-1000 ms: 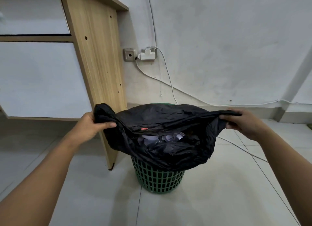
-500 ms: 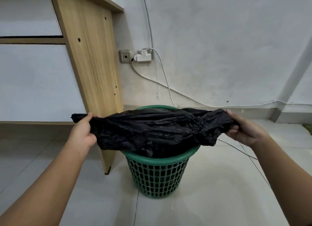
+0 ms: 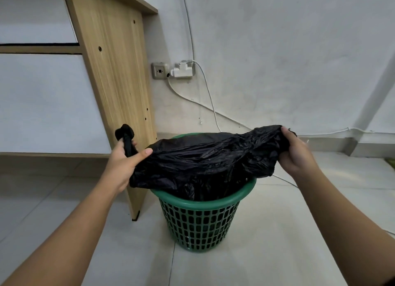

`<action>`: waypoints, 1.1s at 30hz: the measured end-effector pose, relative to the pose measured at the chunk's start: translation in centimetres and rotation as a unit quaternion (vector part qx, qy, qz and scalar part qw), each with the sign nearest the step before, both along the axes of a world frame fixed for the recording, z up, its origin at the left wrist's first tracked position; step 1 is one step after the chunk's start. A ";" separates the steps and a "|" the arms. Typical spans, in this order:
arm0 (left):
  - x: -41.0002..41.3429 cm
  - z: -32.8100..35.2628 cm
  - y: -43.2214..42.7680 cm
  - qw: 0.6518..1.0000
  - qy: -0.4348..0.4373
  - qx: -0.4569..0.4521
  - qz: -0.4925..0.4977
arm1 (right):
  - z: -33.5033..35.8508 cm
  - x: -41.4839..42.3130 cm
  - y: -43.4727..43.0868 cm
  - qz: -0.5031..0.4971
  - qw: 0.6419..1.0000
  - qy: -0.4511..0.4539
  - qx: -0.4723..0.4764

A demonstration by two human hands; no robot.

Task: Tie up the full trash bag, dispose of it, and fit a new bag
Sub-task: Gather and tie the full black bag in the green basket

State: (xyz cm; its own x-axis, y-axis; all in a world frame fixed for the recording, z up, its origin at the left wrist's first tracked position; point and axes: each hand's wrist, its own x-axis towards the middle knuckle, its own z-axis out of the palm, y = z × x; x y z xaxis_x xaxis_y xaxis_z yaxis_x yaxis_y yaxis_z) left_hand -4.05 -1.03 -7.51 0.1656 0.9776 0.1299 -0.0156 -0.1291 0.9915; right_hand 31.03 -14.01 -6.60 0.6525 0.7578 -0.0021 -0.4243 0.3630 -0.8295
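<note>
A black trash bag (image 3: 198, 163) sits in a green lattice bin (image 3: 198, 219) on the tiled floor, its top gathered flat above the rim. My left hand (image 3: 124, 163) grips the bag's left end, with a bunched tail of plastic sticking up past my fingers. My right hand (image 3: 295, 155) grips the bag's right end, fingers curled into the plastic. The bag's mouth is pulled closed between both hands, so its contents are hidden.
A wooden desk side panel (image 3: 115, 82) stands just left of the bin. On the wall behind are a socket (image 3: 159, 70) and a white adapter (image 3: 182, 70), with white cables (image 3: 209, 99) running down to the floor at the right.
The bag's opening was pulled off the bin rim and stretched shut. Its left end is now bunched and stands up above my left hand; both hands keep their grip.
</note>
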 end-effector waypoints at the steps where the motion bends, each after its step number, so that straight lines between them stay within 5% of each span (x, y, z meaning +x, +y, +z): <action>1: 0.1 0.0 -0.1 1.000 0.014 0.016 -0.002 | 0.1 -0.4 0.2 -0.001 1.000 0.024 0.007; 6: 0.0 -0.1 0.1 0.998 0.019 0.000 -0.060 | 0.2 -1.8 1.6 -0.036 0.997 0.033 -0.058; 10: 0.4 -0.1 0.3 0.976 0.205 0.010 -0.076 | 0.6 -2.6 2.1 0.025 0.996 -0.042 -0.078; 13: 0.4 -0.1 0.8 0.966 0.250 0.047 -0.053 | 0.3 -2.9 1.9 0.036 0.984 -0.143 -0.104; 19: 1.0 1.3 0.1 0.989 0.002 0.026 0.145 | 0.3 -3.0 1.8 -0.041 0.981 -0.157 -0.107; 24: 2.5 3.0 -0.8 0.927 -0.290 -0.227 0.076 | 1.9 -4.3 2.1 -0.002 0.997 -0.075 -0.036; 29: 2.5 3.7 -1.1 0.920 -0.315 -0.235 0.002 | 1.0 -3.7 1.6 0.066 0.970 -0.209 -0.103; 33: 2.7 3.6 -0.8 0.938 -0.273 -0.207 -0.042 | 0.7 -4.2 1.9 0.043 0.982 -0.163 -0.090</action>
